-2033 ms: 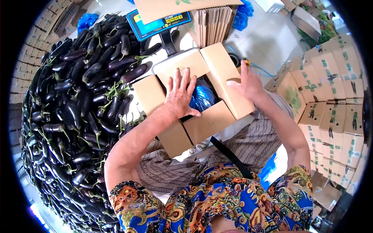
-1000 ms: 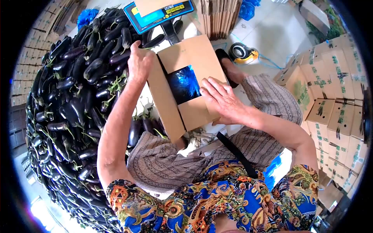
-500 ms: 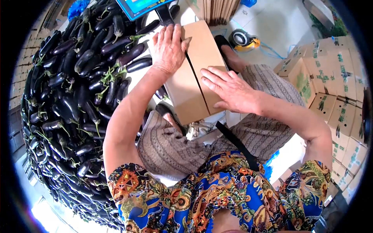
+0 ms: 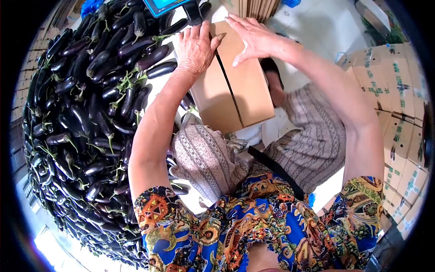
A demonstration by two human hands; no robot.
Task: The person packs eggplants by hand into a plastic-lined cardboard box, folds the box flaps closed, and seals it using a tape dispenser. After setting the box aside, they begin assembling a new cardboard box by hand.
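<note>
A plain brown cardboard box [image 4: 240,95] stands in front of my knees, its two top flaps folded down with a dark narrow gap between them. My left hand [image 4: 195,49] lies on the left flap near the far end, fingers stretched over the far edge and thumb by the gap. My right hand [image 4: 253,38] is spread open at the far right corner of the box, fingertips by the far edge and thumb over the right flap. Neither hand is wrapped round anything. Just beyond my left fingers is the stand of a blue-framed screen [image 4: 165,5].
A large heap of dark purple eggplants [image 4: 86,122] fills the left side, close to my left arm. Printed cardboard boxes [image 4: 380,77] are stacked at the right. Flat cardboard sheets [image 4: 253,8] stand upright beyond the box. A blue plastic bundle [image 4: 90,7] lies at the upper left.
My right hand has moved from the right flap's near part to the far right corner. The box has shifted slightly away from me. My right forearm now covers most of the yellow tape dispenser.
</note>
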